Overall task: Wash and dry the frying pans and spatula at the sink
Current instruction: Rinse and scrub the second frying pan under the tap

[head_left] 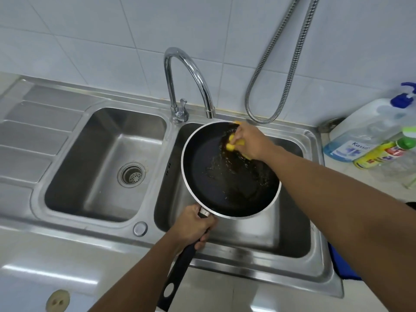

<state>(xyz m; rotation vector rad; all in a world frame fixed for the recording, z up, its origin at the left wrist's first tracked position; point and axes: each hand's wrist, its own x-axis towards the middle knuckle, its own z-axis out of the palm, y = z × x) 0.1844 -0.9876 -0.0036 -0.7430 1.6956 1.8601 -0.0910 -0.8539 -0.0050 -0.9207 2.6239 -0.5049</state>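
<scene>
Both hands' fingers clenched: left hand (pixel 193 226) around pan (pixel 225 176) handle, right hand (pixel 248 140) on sponge (pixel 233 145) inside.

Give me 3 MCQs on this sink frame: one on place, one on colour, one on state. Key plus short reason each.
1. Over which basin is the frying pan held?
A. the left basin
B. the right basin
C. the draining board

2. What colour is the sponge?
A. yellow
B. pink
C. white

3. How is the pan supported?
A. it lies flat on the basin floor
B. it hangs from the tap
C. the left hand holds it up by the handle

Key:
1 B: the pan sits over the right basin, below the tap; the left basin holds only its drain.
2 A: yellow shows between the fingers of the right hand, pressed to the pan's far inside edge.
3 C: the left hand is closed round the black handle, the pan raised over the basin.
</scene>
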